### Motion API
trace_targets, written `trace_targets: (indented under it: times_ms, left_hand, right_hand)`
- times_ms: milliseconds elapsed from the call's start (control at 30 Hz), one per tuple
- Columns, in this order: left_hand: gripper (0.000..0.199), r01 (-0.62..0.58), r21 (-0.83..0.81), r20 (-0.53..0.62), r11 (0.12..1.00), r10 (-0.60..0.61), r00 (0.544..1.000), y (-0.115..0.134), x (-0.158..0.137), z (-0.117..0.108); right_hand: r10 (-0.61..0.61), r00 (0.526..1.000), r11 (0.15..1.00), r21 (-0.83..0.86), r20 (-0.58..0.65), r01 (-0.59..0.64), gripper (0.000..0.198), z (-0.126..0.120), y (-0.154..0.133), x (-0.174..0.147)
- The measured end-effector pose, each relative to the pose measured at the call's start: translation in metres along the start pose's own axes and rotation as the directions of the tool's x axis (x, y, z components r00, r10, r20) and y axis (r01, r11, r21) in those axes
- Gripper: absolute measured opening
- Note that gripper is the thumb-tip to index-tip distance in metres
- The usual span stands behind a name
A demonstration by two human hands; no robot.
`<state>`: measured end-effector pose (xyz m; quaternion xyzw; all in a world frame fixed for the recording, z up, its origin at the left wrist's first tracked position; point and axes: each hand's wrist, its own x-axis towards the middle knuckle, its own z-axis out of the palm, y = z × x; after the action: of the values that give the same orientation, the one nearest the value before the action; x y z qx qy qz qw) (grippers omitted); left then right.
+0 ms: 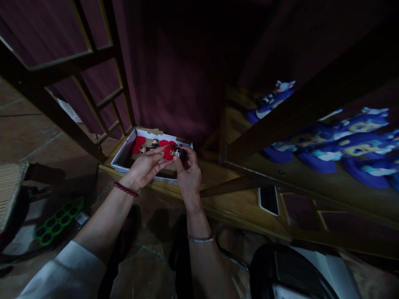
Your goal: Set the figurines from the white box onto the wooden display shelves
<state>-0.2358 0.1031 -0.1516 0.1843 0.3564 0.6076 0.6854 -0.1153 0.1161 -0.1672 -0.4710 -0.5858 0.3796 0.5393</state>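
Note:
A small figurine [178, 154] with black hair and a red base or backing is held between my hands, just above the near right part of a shallow cardboard box [120, 160]. My right hand [190, 172] pinches its dark-haired end between thumb and fingers. From the other side, my left hand [146, 167] grips the red part [168, 152], its fingertips partly hidden. Inside the box lie more small dark-haired figurines [155, 143] and red pieces [138, 144], some covered by my hands.
The box rests on a narrow wooden ledge [218, 176], beside a wooden lattice frame [102, 101]. A phone [268, 200] lies farther right. Several blue figures [358, 147] fill a shelf behind a dark post. Below are a green tray with holes [59, 220] and a black rounded object [289, 272].

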Motion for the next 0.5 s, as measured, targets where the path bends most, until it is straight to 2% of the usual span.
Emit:
trace_targets:
  times_ms: [500]
  left_hand:
    - [0.024, -0.001, 0.051, 0.018, 0.999, 0.0, 1.0, -0.0008, -0.0016, 0.0033]
  right_hand:
    - [-0.036, 0.999, 0.998, -0.044, 0.027, 0.037, 0.028, -0.0033, -0.007, -0.0019]
